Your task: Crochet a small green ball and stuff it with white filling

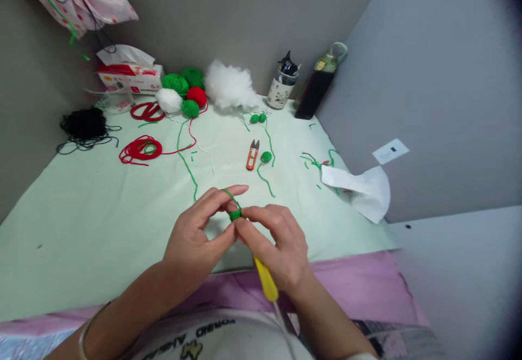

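Between the fingertips of both hands sits a small green crochet piece (235, 215). My left hand (199, 229) pinches it from the left, with green yarn (232, 196) running over the raised index finger. My right hand (279, 243) is closed round a crochet hook with a yellow handle (266, 279), its tip hidden at the piece. The handle's lower end sticks out below my right palm. Beyond the hands lie orange thread snips (252, 156) and a small green crocheted ball (266, 157) with a yarn tail. Two similar green pieces (258, 118) lie farther back.
Green, white and red yarn balls (190, 108) stand at the back beside white stuffing (230, 85), a tissue box (130, 77) and red scissors (147, 111). Black yarn (84, 124) lies left. A pen jar (281, 89), dark bottle (316, 91) and crumpled tissue (362, 186) are right.
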### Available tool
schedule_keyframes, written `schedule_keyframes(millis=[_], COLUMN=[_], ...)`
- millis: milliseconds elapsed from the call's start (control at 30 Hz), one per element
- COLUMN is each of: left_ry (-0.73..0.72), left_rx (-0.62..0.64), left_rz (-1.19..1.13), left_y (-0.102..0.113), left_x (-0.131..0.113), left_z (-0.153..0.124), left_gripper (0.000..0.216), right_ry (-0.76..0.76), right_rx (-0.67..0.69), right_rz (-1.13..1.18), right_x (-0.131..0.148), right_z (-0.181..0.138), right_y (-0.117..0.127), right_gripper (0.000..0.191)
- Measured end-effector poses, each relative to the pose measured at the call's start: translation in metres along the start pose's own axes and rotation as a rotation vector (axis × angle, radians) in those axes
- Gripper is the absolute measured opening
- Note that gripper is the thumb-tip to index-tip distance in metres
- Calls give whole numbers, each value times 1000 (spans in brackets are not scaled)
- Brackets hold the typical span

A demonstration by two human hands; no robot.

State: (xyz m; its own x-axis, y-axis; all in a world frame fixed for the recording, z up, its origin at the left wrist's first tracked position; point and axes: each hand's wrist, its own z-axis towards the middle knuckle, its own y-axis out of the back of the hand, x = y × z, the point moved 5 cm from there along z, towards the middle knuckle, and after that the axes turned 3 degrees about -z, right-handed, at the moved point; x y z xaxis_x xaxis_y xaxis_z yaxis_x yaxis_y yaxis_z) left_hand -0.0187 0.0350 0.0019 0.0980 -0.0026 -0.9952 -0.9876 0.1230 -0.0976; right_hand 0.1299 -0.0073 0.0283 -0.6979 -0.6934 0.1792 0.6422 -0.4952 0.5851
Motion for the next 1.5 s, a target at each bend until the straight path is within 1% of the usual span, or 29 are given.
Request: schedule_keyframes(millis=[33, 100, 133, 200, 267, 333, 367, 400, 467, 567, 667, 733, 833, 933, 1000, 1100, 1200, 1333, 1400, 1500], left_ry=[54, 216, 302, 432, 474, 447, 427, 405, 356, 293, 294, 327, 374, 394, 400, 362, 337, 398, 420, 451], left_rx=[20, 115, 175, 250, 246, 215, 212, 218, 230, 212, 204, 247, 350, 426, 406, 318, 324, 366, 386, 391], left_rz=[-76, -289, -401, -565, -625, -614, -591, -564, -501, -412, -417, -467, -550, -634, -646, -599, -591, -677, -729, -780], left_y=[-1, -6, -9, -13, -12, -10, -10, -10, -12, -12, -12, -13, -16, -19, -19, -17, -19, -21, -21, -20], left_x=[2, 10, 13, 17, 19, 19, 18, 17, 15, 14, 14, 14, 14, 13, 13, 12, 11, 14, 16, 18], left_z=[0, 0, -1, -1, 0, 2, 2, 2, 0, -1, 0, 2, 3, 3, 3, 2, 2, 1, 1, 2], left_gripper=[39, 39, 41, 44, 41, 36, 34, 33, 32, 31, 42, 48, 49, 49, 46, 43, 45, 48, 52, 51], right_ry=[14, -33, -77, -198, -372, -570, -646, -688, -703, -685, -715, -767, -864, -932, -966, -1008, -969, -852, -841, -871], right_rx=[-14, -48, -74, -124, -186, -248, -255, -258, -227, -206, -209, -204, -195, -172, -155, -104, -72, -125, -134, -123], right_rz=[-32, 20, 94, 304, 538, 764, 865, 948, 1016, 966, 1003, 1092, 1247, 1331, 1358, 1376, 1351, 1320, 1311, 1310], right_x=[1, -3, -6, -14, -25, -35, -38, -40, -39, -36, -37, -39, -44, -47, -48, -47, -44, -43, -44, -47], right_z=[-4, -11, -14, -16, -16, -15, -15, -14, -13, -13, -15, -15, -13, -10, -9, -10, -11, -9, -9, -11], right_y=[-2, -6, -6, -5, -4, -6, -8, -11, -16, -20, -22, -22, -24, -25, -26, -29, -31, -29, -29, -29], right_gripper=[28, 41, 44, 39, 28, 21, 20, 20, 18, 16, 16, 16, 17, 19, 19, 21, 21, 18, 18, 20])
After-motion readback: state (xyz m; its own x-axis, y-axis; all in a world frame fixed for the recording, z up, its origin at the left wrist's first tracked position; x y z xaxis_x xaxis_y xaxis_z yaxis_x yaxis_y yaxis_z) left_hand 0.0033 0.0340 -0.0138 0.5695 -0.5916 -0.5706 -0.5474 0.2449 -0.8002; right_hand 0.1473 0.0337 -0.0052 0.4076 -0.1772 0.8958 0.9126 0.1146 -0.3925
